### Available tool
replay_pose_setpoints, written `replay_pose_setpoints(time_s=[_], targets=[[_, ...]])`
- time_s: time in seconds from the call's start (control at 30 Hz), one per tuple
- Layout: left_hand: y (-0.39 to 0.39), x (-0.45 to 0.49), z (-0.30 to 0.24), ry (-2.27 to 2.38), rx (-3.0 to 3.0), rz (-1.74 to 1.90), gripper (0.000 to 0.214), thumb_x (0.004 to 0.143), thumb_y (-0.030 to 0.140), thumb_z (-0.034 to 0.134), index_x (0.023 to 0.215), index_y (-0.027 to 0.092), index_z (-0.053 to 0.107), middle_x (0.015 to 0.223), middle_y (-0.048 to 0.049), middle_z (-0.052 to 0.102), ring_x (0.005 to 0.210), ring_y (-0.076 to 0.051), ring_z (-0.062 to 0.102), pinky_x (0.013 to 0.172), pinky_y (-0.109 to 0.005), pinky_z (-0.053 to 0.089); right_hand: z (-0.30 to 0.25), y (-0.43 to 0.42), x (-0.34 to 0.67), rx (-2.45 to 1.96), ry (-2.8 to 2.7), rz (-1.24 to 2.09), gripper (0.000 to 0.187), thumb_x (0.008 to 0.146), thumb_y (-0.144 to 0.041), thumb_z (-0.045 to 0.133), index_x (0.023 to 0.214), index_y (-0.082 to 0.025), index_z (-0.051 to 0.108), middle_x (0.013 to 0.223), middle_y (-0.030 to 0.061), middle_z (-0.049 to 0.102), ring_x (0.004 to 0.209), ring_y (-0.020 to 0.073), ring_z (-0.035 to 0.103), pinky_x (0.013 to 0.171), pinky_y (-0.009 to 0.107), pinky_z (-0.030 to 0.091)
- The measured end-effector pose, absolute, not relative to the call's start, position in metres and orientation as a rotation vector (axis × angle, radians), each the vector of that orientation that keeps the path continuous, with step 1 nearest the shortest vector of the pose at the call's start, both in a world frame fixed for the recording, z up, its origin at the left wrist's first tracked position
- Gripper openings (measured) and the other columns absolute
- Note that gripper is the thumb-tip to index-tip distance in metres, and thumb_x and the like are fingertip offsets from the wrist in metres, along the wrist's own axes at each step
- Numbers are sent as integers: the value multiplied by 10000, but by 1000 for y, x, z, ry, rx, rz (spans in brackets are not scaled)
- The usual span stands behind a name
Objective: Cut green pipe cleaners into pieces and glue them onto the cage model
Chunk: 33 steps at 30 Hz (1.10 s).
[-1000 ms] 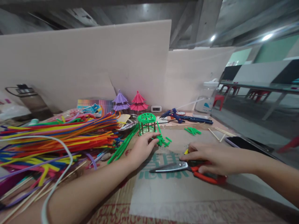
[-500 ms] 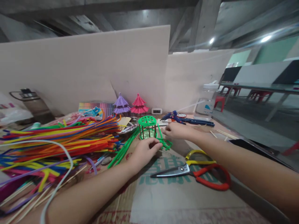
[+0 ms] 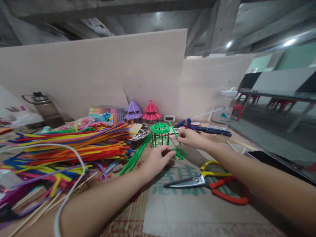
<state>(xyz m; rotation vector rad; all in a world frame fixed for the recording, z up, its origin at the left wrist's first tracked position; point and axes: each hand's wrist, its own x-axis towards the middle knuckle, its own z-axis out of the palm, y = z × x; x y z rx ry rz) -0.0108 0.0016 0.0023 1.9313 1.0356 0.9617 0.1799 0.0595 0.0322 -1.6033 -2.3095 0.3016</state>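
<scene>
Our right hand point(image 3: 189, 137) pinched a green stick point(image 3: 173, 128); we couldn't tell whether our left hand point(image 3: 158, 162) gripped the cut pieces point(image 3: 181, 154) beside it. Just beyond that hand, our green frame point(image 3: 160, 127) stood joined but roofless.

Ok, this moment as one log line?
left hand: at green pieces, grip unclear; right hand: pinching green stick; scissors: lying unheld; green frame: upright beyond left hand

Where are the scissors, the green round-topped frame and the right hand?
Scissors point(image 3: 197, 180): head view, on the metal by the pivot.
Green round-topped frame point(image 3: 160, 127): head view, on its spoked top.
Right hand point(image 3: 190, 137): head view, on the back of the hand.
</scene>
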Motion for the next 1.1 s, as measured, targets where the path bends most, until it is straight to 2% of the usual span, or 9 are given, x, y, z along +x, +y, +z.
replay_pose_setpoints(time_s=[0.1,0.3,0.53,0.8,0.97,1.1], targets=[[2,-10,3,1032,1818,979,264,840,399,594,763,150,633,719,-8,619,701,-141,552,660,-236,419,27,30,183,-1479,-2239,271,210,872,-301,410,735,-184,519,682,-2,569,627,123,488,566,232,347],[2,-6,1,985,1632,1010,272,776,406,665,768,134,658,730,-17,640,683,-132,557,640,-233,423,0,-6,180,-1226,-2173,324,187,849,-292,483,684,-206,472,592,-33,497,547,115,411,517,236,289],[5,-7,-3,951,1636,946,249,758,361,675,850,131,697,801,-27,682,722,-140,575,684,-242,430,-9,-11,177,-1230,-2224,337,169,860,-272,483,707,-200,499,613,-23,523,558,118,431,536,243,292],[-2,-5,9,994,1730,973,232,778,368,647,738,140,668,733,-9,638,717,-145,565,705,-251,438,-5,-11,179,-1171,-2197,403,262,909,-370,492,756,-184,596,659,3,602,594,128,488,562,248,332],[-3,-5,11,1030,1783,1025,219,769,355,660,729,140,670,747,-21,645,769,-161,574,755,-265,445,-6,-8,179,-1174,-2135,468,210,879,-332,534,876,-180,679,762,29,688,671,152,565,624,262,396],[-3,-5,10,1032,1735,1059,232,762,372,659,754,140,669,753,-16,648,754,-159,572,731,-263,446,-5,-9,178,-1184,-2064,602,180,854,-299,545,839,-190,687,761,18,695,690,156,588,642,262,417]])
